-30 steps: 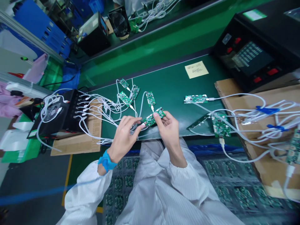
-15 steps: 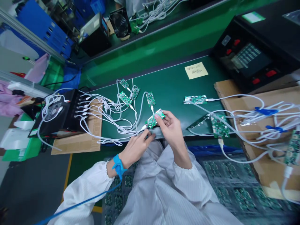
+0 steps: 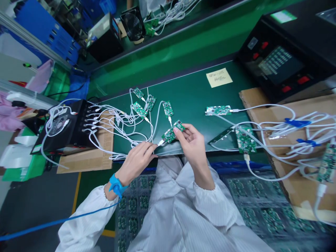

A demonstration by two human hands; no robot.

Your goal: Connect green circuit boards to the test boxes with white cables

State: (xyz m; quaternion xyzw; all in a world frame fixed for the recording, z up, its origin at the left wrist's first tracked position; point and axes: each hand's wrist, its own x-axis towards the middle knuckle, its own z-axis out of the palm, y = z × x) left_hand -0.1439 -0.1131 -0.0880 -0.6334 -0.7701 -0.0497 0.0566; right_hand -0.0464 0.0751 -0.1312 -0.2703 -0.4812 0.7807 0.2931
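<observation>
My right hand (image 3: 193, 141) pinches a small green circuit board (image 3: 172, 132) by its right end, just above the front edge of the green mat (image 3: 191, 98). A white cable (image 3: 160, 142) is plugged into the board's left end. My left hand (image 3: 137, 160) lies at the mat's front edge, its fingers closed together on that cable just behind the plug. A blue wrist strap (image 3: 115, 184) with a blue cord circles my left wrist.
Several more boards (image 3: 140, 109) on white cables lie behind, wired to a black multi-port hub (image 3: 65, 127) at the left. Boards (image 3: 245, 140), cables and cardboard (image 3: 301, 154) fill the right. A yellow note (image 3: 219, 77) and a black tester (image 3: 280, 64) sit behind. Trays of boards (image 3: 259, 203) lie below.
My left hand left the board's plug end, dipped to the mat's front edge, then slid left along the cable. My right hand kept the board almost still.
</observation>
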